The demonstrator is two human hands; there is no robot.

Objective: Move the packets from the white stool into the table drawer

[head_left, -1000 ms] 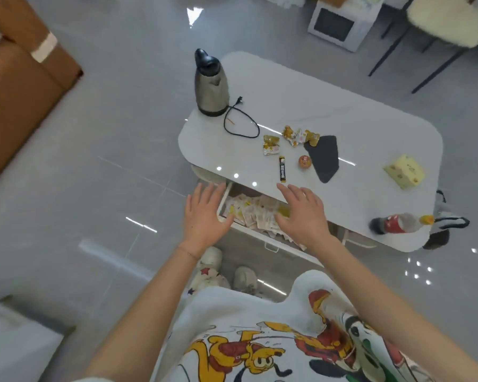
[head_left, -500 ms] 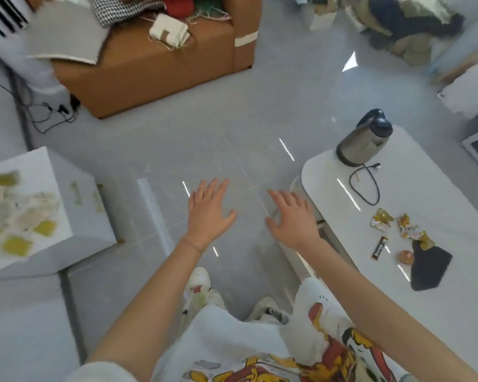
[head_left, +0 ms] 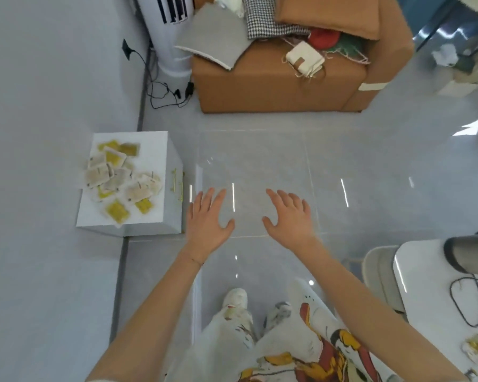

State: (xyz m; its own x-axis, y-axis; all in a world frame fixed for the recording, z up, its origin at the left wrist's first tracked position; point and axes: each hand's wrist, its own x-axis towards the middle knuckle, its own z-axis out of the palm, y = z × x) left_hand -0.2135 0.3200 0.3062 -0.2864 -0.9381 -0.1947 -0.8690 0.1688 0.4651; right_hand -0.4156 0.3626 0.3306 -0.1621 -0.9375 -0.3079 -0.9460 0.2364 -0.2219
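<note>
A white cube stool (head_left: 155, 150) stands against the wall at the left. Several beige and yellow packets (head_left: 120, 179) lie scattered on its top. My left hand (head_left: 209, 219) hovers over the floor just right of the stool, fingers spread, holding nothing. My right hand (head_left: 289, 216) hovers beside it, further right, also spread and holding nothing. The white table (head_left: 439, 304) shows only its corner at the lower right; its drawer is out of view.
A brown sofa (head_left: 282, 84) piled with cloths and a bag stands ahead. A white fan or heater (head_left: 169, 34) with cables sits in the corner. A kettle (head_left: 469, 253) and black cord (head_left: 467, 301) rest on the table corner. Glossy grey floor lies between.
My view has swung left from the open drawer and table to the stool. Both hands have left the drawer and now hover over the floor near the stool.
</note>
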